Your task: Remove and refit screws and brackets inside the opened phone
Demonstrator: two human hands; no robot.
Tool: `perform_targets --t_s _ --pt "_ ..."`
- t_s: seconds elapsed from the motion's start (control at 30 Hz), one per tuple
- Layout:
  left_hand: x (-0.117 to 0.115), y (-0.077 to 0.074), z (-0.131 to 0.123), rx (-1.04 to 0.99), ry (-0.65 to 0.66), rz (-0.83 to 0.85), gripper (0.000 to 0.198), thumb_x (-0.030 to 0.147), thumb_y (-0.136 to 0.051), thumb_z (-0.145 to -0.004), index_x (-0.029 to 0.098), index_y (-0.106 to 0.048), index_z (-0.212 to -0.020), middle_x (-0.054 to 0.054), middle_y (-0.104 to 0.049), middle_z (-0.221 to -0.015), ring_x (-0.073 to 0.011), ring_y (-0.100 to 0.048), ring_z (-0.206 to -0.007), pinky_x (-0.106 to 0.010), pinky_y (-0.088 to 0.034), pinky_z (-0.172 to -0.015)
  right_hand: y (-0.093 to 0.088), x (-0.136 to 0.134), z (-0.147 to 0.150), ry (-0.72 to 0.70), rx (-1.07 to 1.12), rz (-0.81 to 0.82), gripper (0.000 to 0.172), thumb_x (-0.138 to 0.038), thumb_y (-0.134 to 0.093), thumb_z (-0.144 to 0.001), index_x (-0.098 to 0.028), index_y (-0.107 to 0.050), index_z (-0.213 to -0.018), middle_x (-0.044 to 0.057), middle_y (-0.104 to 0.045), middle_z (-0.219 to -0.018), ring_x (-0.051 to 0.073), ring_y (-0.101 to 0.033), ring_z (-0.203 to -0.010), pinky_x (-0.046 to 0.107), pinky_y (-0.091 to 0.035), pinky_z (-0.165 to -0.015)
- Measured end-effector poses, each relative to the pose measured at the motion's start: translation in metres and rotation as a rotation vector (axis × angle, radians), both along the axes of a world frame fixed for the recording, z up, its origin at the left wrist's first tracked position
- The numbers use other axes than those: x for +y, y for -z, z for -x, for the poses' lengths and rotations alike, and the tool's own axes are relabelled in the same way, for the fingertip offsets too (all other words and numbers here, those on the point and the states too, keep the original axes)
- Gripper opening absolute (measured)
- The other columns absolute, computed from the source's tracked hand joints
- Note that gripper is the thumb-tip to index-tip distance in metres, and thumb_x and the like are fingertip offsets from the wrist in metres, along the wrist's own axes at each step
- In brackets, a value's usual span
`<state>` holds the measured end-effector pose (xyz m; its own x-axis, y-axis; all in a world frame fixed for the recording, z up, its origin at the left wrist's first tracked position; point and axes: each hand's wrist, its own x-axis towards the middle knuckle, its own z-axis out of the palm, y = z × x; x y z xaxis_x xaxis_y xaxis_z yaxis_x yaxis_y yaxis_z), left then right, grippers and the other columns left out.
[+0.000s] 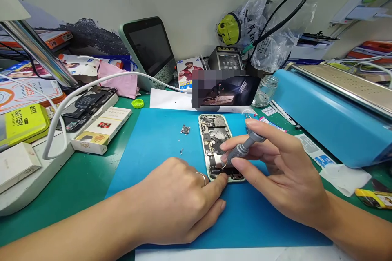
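Observation:
An opened phone (214, 132) with its insides showing lies on a blue mat (153, 151). My right hand (281, 175) is closed round a grey screwdriver (241, 149), whose tip rests on the phone's lower end. My left hand (180, 200), with a ring on one finger, lies on the mat with fingers curled; its fingertips press the phone's bottom edge. A small loose part (185, 129) and a tiny screw (181, 151) lie on the mat left of the phone.
A second opened phone (84, 108) lies on boxes at left under a white cable (92, 87). Behind stand a tablet (150, 51), a glass jar (266, 89) and a plastic bag (269, 28). A blue machine (330, 122) fills the right.

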<state>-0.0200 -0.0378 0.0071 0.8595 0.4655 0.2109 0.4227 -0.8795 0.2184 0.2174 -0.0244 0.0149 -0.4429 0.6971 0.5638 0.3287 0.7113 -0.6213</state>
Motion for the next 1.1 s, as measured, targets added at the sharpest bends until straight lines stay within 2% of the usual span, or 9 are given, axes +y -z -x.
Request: perform_targets --t_s 0.13,0.23,0.4,0.53,0.83,1.1 --pt "0.000 0.000 0.000 -0.013 -0.001 -0.013 0.036 0.032 -0.034 -0.112 0.013 -0.060 -0.128 0.002 -0.068 -0.073 -0.0187 -0.063 -0.055 -0.040 -0.035 -0.047 -0.001 -0.001 -0.001 -0.010 -0.016 -0.011 0.075 -0.007 -0.066 -0.097 -0.040 -0.040 -0.159 0.006 -0.067 -0.145 0.020 -0.079 -0.106 0.031 -0.073 -0.084" --pt "0.000 0.000 0.000 -0.019 0.000 -0.017 0.035 0.032 -0.035 -0.112 0.013 -0.060 -0.127 0.003 -0.068 -0.073 -0.0186 -0.063 -0.055 -0.040 -0.035 -0.047 -0.003 -0.001 -0.002 -0.027 -0.026 -0.027 0.076 -0.005 -0.066 -0.096 -0.040 -0.040 -0.160 0.005 -0.070 -0.141 0.019 -0.079 -0.106 0.030 -0.073 -0.084" --pt "0.000 0.000 0.000 -0.021 -0.006 -0.003 0.032 0.032 -0.034 -0.112 0.015 -0.060 -0.120 0.003 -0.067 -0.072 -0.0184 -0.062 -0.054 -0.040 -0.033 -0.047 -0.005 -0.002 -0.002 -0.044 -0.041 -0.066 0.081 -0.001 -0.067 -0.093 -0.039 -0.041 -0.160 0.002 -0.075 -0.129 0.018 -0.077 -0.112 0.031 -0.071 -0.093" --pt "0.000 0.000 0.000 -0.020 -0.008 -0.010 0.031 0.033 -0.035 -0.112 0.016 -0.059 -0.122 0.003 -0.067 -0.072 -0.0188 -0.061 -0.053 -0.040 -0.032 -0.047 -0.005 -0.003 -0.004 -0.043 -0.078 -0.118 0.083 0.001 -0.066 -0.092 -0.035 -0.038 -0.161 0.004 -0.074 -0.131 0.017 -0.075 -0.117 0.026 -0.068 -0.094" --pt "0.000 0.002 -0.002 -0.014 -0.016 -0.004 0.024 0.034 -0.040 -0.109 0.019 -0.057 -0.120 0.003 -0.068 -0.074 -0.0186 -0.061 -0.054 -0.039 -0.036 -0.049 -0.013 0.001 -0.005 -0.036 -0.116 -0.234 0.060 -0.007 -0.065 -0.098 -0.024 -0.046 -0.153 0.005 -0.078 -0.123 0.011 -0.075 -0.117 0.020 -0.054 -0.112" --pt "-0.002 0.004 -0.003 -0.020 -0.025 -0.015 0.029 0.034 -0.039 -0.110 0.018 -0.056 -0.127 0.003 -0.068 -0.072 -0.0190 -0.060 -0.052 -0.039 -0.031 -0.048 -0.015 -0.004 -0.002 0.003 -0.122 -0.213 0.065 -0.005 -0.062 -0.097 -0.029 -0.045 -0.155 0.006 -0.078 -0.127 0.016 -0.078 -0.112 0.026 -0.062 -0.103"
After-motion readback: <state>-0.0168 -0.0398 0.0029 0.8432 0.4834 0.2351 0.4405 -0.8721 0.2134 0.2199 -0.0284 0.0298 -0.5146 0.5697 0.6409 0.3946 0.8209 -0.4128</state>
